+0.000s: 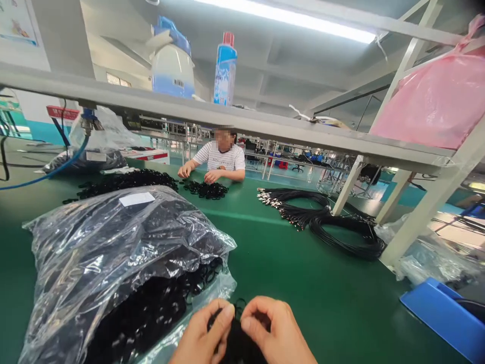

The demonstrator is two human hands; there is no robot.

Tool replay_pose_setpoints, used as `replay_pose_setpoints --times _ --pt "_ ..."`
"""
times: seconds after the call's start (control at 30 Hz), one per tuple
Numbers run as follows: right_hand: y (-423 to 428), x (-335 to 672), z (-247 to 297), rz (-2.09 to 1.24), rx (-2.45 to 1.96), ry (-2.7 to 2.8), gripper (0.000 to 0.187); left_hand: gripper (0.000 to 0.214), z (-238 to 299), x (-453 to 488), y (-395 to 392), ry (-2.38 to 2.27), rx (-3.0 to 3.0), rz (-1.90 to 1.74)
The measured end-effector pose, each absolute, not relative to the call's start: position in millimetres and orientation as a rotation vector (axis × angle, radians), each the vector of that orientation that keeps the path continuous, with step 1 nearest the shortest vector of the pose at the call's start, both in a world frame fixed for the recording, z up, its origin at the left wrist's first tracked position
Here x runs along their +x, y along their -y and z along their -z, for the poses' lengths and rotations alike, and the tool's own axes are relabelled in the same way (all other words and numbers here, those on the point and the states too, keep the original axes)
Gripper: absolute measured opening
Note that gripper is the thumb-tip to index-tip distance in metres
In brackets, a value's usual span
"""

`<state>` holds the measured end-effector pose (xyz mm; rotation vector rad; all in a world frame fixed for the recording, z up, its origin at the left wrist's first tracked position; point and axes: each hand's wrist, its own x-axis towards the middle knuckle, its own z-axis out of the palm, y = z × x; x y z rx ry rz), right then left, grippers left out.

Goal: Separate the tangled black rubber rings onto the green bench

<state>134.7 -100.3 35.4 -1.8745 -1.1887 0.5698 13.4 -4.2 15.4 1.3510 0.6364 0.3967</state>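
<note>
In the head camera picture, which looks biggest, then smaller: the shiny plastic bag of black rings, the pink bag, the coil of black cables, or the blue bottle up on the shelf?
1. Plastic bag of black rings, though it is nearest the camera.
2. Pink bag, partly cut off.
3. Coil of black cables.
4. Blue bottle.

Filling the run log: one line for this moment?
left hand: on black rings | right hand: on black rings | plastic bag: left, open

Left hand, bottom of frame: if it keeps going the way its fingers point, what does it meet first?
The left hand points right and slightly up, so it likely meets the black rings pinched between both hands, then the right hand just behind. Depth is unclear, but they look nearly touching.
</note>
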Motion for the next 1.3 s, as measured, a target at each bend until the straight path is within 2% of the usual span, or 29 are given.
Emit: replay_pose_setpoints --times 0.33,0.53,0.63,0.73,0.8,0.9,1.03,1.17,1.3 --pt "103.5 132.2 -45.4 -0.84 -1.667 1.054 0.01 0.048 -18.4 12.6 6.5 -0.617 1.383 -0.36" --pt "104.0 147.9 -49.5 -0.787 -1.657 1.042 0.01 0.037 -27.6 11.1 2.3 -0.645 1.317 -0.385" --pt "107.0 155.1 -52.5 -0.906 -1.571 0.996 0.012 0.041 -33.0 9.5 1.2 -0.656 1.367 -0.357" --pt "108.0 154.3 -53.5 -0.976 -1.512 0.969 0.015 0.054 -32.1 9.0 4.1 -0.659 1.427 -0.333" --pt "107.6 151.4 -53.1 -0.997 -1.486 0.955 0.017 0.051 -28.0 9.4 6.9 -0.622 1.458 -0.282" --pt "106.8 148.1 -52.6 -0.994 -1.461 0.956 0.014 0.035 -21.7 10.5 9.6 -0.567 1.497 -0.262" --pt "106.1 148.7 -53.6 -0.923 -1.517 1.029 0.006 0.037 -20.6 11.5 10.5 -0.578 1.489 -0.315" --pt "106.0 150.8 -54.5 -0.875 -1.56 1.061 0.006 0.039 -23.3 10.7 11.9 -0.611 1.574 -0.322" --pt "105.8 149.4 -54.3 -0.808 -1.603 1.033 0.005 0.031 -26.3 9.1 14.1 -0.632 1.66 -0.232"
